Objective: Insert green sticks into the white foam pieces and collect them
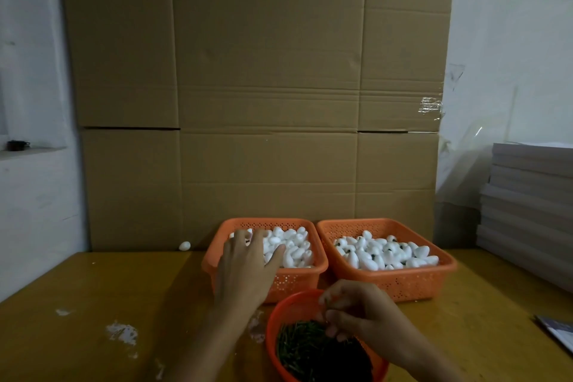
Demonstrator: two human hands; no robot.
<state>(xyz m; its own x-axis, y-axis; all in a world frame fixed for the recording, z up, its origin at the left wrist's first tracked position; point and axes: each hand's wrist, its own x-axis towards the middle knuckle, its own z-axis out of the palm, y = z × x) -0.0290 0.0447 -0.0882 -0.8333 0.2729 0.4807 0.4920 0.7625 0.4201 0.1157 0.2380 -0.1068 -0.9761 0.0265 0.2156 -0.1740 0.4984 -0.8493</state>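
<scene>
We record a table point(93, 288) bearing the left basket point(297, 284) and right basket point(403, 285), both filled with white foam pieces point(294, 245). A nearer bowl point(273, 319) holds green sticks point(304, 347). The left hand point(245, 263) lies spread-fingered on the left basket's foam. The right hand point(356, 310) pinches sticks.

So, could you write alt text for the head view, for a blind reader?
A person's left hand reaches into the left orange plastic basket of white egg-shaped foam pieces, while the right hand pinches thin green sticks over a round orange bowl.
</scene>
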